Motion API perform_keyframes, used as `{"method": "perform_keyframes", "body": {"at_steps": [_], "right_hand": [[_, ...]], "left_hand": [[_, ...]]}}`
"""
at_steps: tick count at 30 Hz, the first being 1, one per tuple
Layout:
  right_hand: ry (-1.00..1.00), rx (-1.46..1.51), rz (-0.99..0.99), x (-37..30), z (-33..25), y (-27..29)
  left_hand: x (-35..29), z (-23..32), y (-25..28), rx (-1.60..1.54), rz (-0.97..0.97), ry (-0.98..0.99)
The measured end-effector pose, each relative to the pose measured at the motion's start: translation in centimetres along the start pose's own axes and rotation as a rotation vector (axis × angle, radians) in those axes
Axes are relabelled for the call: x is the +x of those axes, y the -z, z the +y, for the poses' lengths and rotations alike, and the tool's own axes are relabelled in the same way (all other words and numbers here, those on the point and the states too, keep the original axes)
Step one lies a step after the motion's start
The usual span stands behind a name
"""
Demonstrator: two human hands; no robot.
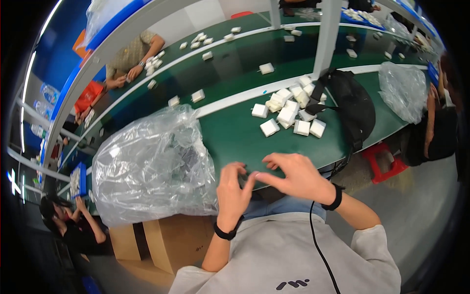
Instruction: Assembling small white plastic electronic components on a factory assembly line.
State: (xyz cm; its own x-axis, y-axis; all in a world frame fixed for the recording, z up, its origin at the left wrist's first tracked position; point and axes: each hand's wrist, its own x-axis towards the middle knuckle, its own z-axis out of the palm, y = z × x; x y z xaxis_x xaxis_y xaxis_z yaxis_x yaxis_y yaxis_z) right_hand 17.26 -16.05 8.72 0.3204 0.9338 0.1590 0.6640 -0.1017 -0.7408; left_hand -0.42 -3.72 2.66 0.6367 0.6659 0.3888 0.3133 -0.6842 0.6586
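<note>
My left hand [233, 192] is above the near edge of the green worktable [227, 132], its fingers curled in toward the thumb. A small greyish patch shows between them, too unclear to name. Close by on the right, my right hand [299, 177] has its fingers bent and apart from the thumb, with nothing visible between them. The tip of its thumb meets the left thumb. Beyond the hands lies a loose pile of small white block-shaped pieces [287, 115]. Left of my hands, a large clear plastic bag [147, 169] spreads over the table.
A black bag [352, 108] with straps lies right of the pile. Another clear bag [404, 90] is further right. Beyond a white rail, white pieces sit along a dark green belt [235, 68]. Cardboard boxes [178, 240], a red stool [382, 164] and several co-workers surround the table.
</note>
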Motion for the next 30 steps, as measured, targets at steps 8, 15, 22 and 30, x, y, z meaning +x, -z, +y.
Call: {"method": "perform_keyframes", "body": {"at_steps": [8, 15, 22, 30], "right_hand": [[-0.038, -0.021, -0.036, 0.6, 3.6, 1.4], [-0.017, -0.21, 0.065, 1.8, 3.3, 3.1], [-0.07, -0.42, 0.224, 5.6, 3.0, 6.1], [-0.07, -0.552, 0.256, 8.7, 5.3, 7.1]], "left_hand": [[-0.1, -5.3, 4.7, 0.372, 0.12, 0.106], [0.6, -5.6, 3.9, 0.483, 0.082, 0.142], [0.0, -5.6, 2.6, 0.461, 0.056, 0.069], [3.0, -5.5, 2.1, 0.342, 0.032, 0.054]]}}
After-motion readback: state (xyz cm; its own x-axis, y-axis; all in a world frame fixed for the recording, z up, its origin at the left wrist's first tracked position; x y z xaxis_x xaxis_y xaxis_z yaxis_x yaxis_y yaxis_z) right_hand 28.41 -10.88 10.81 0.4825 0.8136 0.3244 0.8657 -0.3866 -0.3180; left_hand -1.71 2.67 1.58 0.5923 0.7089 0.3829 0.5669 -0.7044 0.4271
